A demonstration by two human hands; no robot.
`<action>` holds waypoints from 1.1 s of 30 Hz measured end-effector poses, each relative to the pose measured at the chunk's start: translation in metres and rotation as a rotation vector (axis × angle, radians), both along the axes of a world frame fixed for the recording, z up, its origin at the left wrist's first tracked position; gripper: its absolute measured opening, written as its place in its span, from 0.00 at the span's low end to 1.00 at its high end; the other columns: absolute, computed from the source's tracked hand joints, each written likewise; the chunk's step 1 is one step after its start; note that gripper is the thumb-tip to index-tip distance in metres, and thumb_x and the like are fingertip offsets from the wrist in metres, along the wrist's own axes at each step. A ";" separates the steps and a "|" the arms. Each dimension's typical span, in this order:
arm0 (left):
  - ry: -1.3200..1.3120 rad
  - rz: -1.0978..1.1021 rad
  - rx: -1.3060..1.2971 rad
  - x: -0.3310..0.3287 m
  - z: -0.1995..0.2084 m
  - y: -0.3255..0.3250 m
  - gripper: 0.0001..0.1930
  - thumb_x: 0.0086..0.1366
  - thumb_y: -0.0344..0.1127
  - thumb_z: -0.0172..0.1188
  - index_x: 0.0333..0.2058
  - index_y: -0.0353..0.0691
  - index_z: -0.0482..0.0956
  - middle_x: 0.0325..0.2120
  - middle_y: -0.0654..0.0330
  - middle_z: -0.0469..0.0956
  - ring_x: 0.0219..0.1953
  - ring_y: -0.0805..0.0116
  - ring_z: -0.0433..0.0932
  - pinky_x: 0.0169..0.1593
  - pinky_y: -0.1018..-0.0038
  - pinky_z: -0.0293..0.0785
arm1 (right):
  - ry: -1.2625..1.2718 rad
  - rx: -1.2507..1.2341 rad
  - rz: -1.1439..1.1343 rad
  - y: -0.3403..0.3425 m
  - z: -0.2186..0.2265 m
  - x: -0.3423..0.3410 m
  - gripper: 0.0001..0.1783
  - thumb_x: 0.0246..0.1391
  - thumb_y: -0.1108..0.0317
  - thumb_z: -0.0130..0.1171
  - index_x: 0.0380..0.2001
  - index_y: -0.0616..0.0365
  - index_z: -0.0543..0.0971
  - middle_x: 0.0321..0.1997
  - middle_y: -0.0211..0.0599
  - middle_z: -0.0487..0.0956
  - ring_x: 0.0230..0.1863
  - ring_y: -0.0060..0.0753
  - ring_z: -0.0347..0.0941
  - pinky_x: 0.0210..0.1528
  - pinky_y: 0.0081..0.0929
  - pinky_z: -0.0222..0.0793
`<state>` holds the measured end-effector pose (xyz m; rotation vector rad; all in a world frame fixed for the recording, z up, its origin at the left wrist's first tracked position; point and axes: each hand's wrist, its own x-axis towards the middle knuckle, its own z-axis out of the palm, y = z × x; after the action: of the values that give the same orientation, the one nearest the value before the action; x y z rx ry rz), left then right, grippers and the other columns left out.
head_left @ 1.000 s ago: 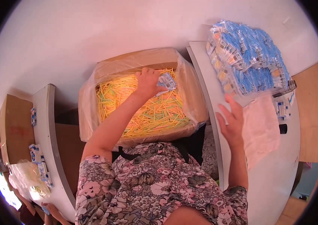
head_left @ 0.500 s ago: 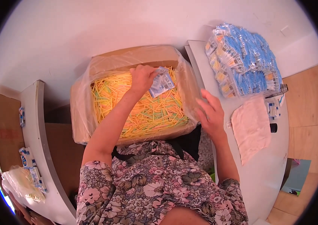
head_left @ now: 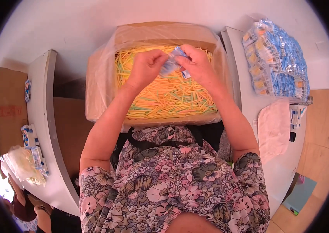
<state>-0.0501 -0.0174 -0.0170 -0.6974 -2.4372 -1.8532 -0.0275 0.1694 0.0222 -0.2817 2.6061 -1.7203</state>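
Left hand [head_left: 147,66] and right hand [head_left: 195,64] meet near twelve o'clock in the view, both closed in a pinch on one small clear packet [head_left: 166,69] with blue-striped ends. Thumb and fingers of the left hand grip it at its nine o'clock side; those of the right hand clamp it at its three o'clock side, partly covering it. The packet is creased, and whether anything lies inside is too unclear to tell.

Below the hands stands an open cardboard box [head_left: 160,35], also at twelve, lined with clear plastic and filled with thin sticks [head_left: 168,103] in yellow, orange and green.

At three o'clock runs a white worktop [head_left: 271,186]. It carries a large heap of blue-and-clear packets [head_left: 277,62] toward two o'clock, with a pale pink cloth [head_left: 273,130] at three. Just beyond the cloth are some blue-and-white wrappers [head_left: 295,116] and a small black cylinder [head_left: 292,136].

Another pale worktop [head_left: 42,93] lies at nine o'clock, bearing a brown carton [head_left: 11,108]; a clear plastic bag [head_left: 22,165] rests toward eight. Past it, another person's arm [head_left: 43,219] shows at eight.
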 end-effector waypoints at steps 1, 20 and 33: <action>-0.006 0.008 0.001 0.002 -0.002 -0.009 0.09 0.65 0.33 0.57 0.31 0.32 0.78 0.23 0.69 0.76 0.26 0.82 0.69 0.30 0.81 0.68 | 0.028 -0.060 0.046 -0.007 -0.009 -0.002 0.12 0.57 0.64 0.57 0.29 0.64 0.77 0.25 0.30 0.74 0.25 0.18 0.68 0.28 0.21 0.65; -0.318 -0.007 0.245 0.034 0.000 -0.081 0.09 0.64 0.34 0.59 0.27 0.34 0.79 0.21 0.74 0.73 0.27 0.86 0.67 0.31 0.83 0.66 | 0.245 1.239 0.646 -0.052 -0.064 0.000 0.09 0.47 0.70 0.53 0.33 0.57 0.77 0.31 0.41 0.77 0.35 0.43 0.76 0.30 0.37 0.69; -0.230 -0.258 -0.234 0.075 -0.005 -0.093 0.08 0.61 0.31 0.61 0.27 0.32 0.75 0.18 0.61 0.70 0.24 0.75 0.67 0.29 0.75 0.66 | 0.443 1.215 0.704 -0.054 -0.054 0.002 0.06 0.43 0.70 0.54 0.21 0.55 0.81 0.26 0.37 0.79 0.31 0.39 0.78 0.26 0.35 0.70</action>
<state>0.0252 -0.1107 -0.0215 -0.8956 -2.8681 -1.8383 -0.0257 0.1154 -0.0317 -1.3400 2.6987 0.2209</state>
